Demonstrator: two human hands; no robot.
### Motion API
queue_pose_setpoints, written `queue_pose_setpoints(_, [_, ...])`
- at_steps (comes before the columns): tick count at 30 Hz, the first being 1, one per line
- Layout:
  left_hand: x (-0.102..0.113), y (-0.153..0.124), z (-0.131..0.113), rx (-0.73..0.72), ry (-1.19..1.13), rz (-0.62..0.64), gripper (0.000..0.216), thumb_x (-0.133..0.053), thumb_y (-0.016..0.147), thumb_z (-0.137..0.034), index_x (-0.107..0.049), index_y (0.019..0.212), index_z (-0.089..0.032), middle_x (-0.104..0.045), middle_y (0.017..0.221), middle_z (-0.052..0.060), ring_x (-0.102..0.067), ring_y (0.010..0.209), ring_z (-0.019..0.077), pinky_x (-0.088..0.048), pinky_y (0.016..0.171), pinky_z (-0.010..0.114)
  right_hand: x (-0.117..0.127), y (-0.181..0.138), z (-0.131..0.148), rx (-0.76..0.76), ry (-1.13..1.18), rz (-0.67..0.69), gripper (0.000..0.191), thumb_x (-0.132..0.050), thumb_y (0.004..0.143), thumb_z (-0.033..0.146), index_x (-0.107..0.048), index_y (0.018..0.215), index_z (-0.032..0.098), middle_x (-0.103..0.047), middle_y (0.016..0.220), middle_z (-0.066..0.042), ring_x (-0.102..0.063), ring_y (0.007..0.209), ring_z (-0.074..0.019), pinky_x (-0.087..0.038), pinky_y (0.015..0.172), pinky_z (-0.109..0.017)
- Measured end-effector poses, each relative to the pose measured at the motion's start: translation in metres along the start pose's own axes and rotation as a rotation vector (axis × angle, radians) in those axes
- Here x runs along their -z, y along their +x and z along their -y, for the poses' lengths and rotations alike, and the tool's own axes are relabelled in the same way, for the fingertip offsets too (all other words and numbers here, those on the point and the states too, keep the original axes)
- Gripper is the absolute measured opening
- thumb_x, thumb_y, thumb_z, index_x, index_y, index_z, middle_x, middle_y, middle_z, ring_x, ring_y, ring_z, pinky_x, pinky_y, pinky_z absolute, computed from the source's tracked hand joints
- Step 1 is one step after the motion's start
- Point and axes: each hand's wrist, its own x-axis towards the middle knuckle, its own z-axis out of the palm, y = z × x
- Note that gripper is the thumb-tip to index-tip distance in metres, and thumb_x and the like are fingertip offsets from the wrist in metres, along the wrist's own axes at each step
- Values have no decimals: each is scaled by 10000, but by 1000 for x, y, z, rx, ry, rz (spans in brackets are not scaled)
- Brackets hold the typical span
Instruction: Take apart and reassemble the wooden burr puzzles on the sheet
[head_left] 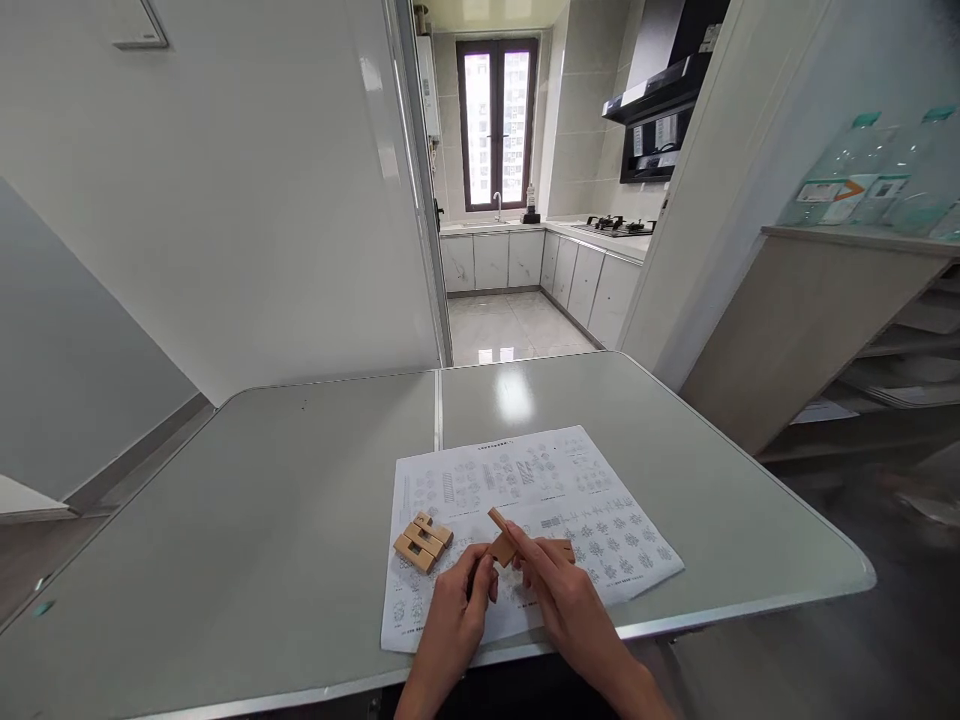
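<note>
Both of my hands meet over a printed instruction sheet (540, 490) lying on the grey table (262, 520). My right hand (559, 585) pinches some small wooden puzzle pieces (501, 538) that stick up from its fingertips. My left hand (461, 610) has its fingers curled and touches the same pieces from the left. A group of notched wooden blocks (422, 541) lies on the sheet just to the left of my hands, apart from them.
The table's front edge (675, 615) runs close under my wrists. A wooden shelf unit (825, 320) with clear plastic bottles (862, 180) on top stands at the right. A white wall stands to the left, and beyond the table a doorway opens onto a kitchen (517, 260).
</note>
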Motion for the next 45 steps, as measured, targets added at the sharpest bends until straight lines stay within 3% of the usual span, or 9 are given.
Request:
queue_pose_setpoints(5, [-1,0,2,-6,10,18,353,-417,1053,-468,-626,958,-201,-524,705,-12,-458,628,155,-362,611,260,4,0,0,15,-3,23,674,-317,1018,93,-246,1626,375,-665,1058,-48,-639,838,-184,-588,769,-308])
queue_pose_setpoints(12, [-2,1,5,9,-15,-10,360,-416,1055,-473,-624,979,-189,-508,698,-19,-438,619,149,-350,604,261,-10,1,12,-56,-65,-54,688,-311,1008,68,-249,1630,354,-665,1038,-69,-642,859,-217,-589,791,-359])
queue_pose_setpoints(21, [1,-1,-2,12,-74,31,367,-421,1057,-474,-644,1065,-182,-463,713,-29,-388,629,141,-324,603,260,7,8,14,41,-151,37,740,-326,983,4,-236,1628,356,-644,940,-34,-628,811,-192,-580,759,-336])
queue_pose_setpoints(27, [0,1,3,23,-98,27,372,-430,1050,-487,-635,1081,-177,-447,696,-36,-377,617,140,-317,597,262,2,8,15,44,-191,46,767,-340,969,-2,-213,1635,355,-669,983,-47,-645,827,-203,-599,778,-356])
queue_pose_setpoints(32, [0,2,4,20,-82,21,363,-421,1052,-489,-601,978,-182,-431,675,-45,-362,602,134,-307,589,261,-3,8,15,65,-219,76,836,-367,927,-32,-211,1630,392,-671,1237,-72,-673,956,-223,-608,876,-410])
queue_pose_setpoints(45, [0,2,11,20,-89,-9,349,-429,1053,-471,-517,848,-202,-463,677,-36,-384,608,132,-324,590,261,-8,7,22,64,-189,98,789,-355,959,-3,-212,1632,383,-656,1041,-64,-662,931,-240,-616,856,-412])
